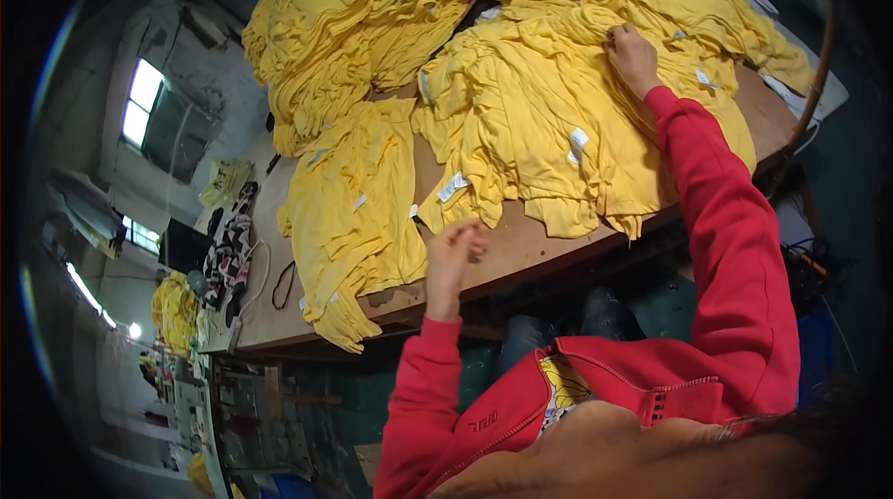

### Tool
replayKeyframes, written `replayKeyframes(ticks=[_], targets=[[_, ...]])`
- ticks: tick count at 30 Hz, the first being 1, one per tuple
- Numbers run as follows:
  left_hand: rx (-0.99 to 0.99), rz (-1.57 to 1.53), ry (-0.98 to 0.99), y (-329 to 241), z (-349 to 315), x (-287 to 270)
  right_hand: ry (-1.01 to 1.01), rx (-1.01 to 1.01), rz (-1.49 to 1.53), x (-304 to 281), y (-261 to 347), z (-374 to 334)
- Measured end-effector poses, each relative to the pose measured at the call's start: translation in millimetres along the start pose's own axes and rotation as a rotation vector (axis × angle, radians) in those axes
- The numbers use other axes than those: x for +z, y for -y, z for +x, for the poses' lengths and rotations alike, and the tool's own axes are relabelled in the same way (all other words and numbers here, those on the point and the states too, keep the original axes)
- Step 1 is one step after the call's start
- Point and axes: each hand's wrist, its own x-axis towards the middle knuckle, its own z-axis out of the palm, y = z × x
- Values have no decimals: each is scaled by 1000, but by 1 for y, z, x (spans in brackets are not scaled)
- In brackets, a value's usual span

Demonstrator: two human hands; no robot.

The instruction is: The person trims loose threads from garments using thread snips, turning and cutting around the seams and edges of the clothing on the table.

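Note:
Yellow knit garments with white labels lie in a wide heap (539, 118) across the table in front of me. My right hand (633, 57) reaches to the far right part of this heap, its fingers bent and closed on a fold of yellow fabric. Lower down, my left hand (453, 262) hovers by the table's near edge, fingers curled in; whether anything is between them I cannot make out. Just beyond it hangs a corner of yellow cloth with a white label (453, 186). To its left a smaller yellow garment pile (353, 211) drapes over the edge.
Tall stacks of yellow garments (344, 25) stand at the table's far side. On the left end of the brown table (265, 313) lie a patterned cloth (231, 248) and a dark loop (283, 285). A curved brown pole (823, 62) rises at the right.

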Motion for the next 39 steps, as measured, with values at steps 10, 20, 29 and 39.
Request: replayKeyframes(ticks=[10,20,29,39], targets=[[-23,-141,77,27,-41,32,243,249,328,94,43,21],[6,-613,-5,34,-38,11,598,333,1327,-48,190,-41],[-259,-1033,316,-36,-23,75,867,-204,1264,-139,233,-233],[187,-605,-227,2,-25,39,79,-141,771,-120,150,-146]])
